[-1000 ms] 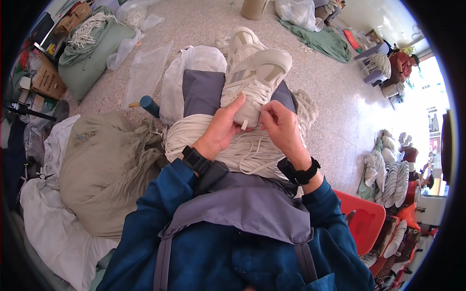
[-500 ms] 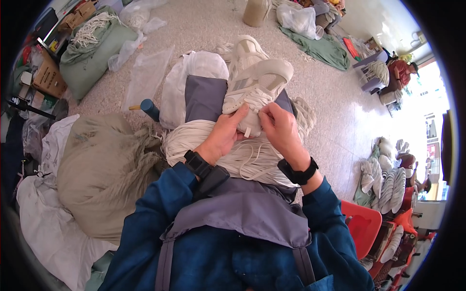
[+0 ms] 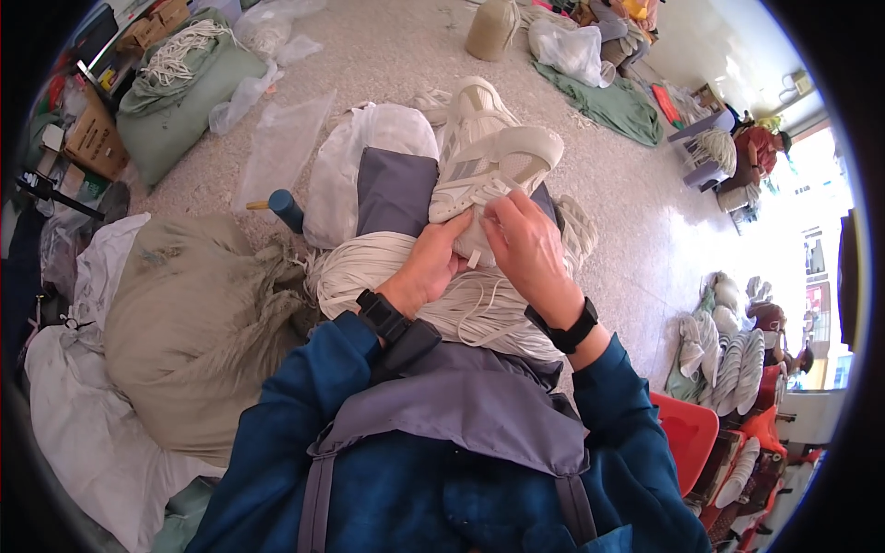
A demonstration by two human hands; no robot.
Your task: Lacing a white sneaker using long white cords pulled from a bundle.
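Two cream-coloured sneakers of mesh and smooth panels lie overlapping at the upper centre of the frame. The nearer sneaker has its rounded toe toward the upper right and its tongue tab toward the lower edge, so its long axis runs aslant from lower left to upper right; the farther sneaker shows one toe, pointing to the top. Two bare hands are on the nearer one: the left hand grips it near the tongue, thumb on its side, while the right hand has its fingers curled close over the laces; I cannot tell whether they pinch a lace.

One thick bundle of cream flat laces lies across the lap, just below the hands. One blue cylinder sits left of centre, one bulging olive-beige cloth sack at left, and one red plastic container at lower right.
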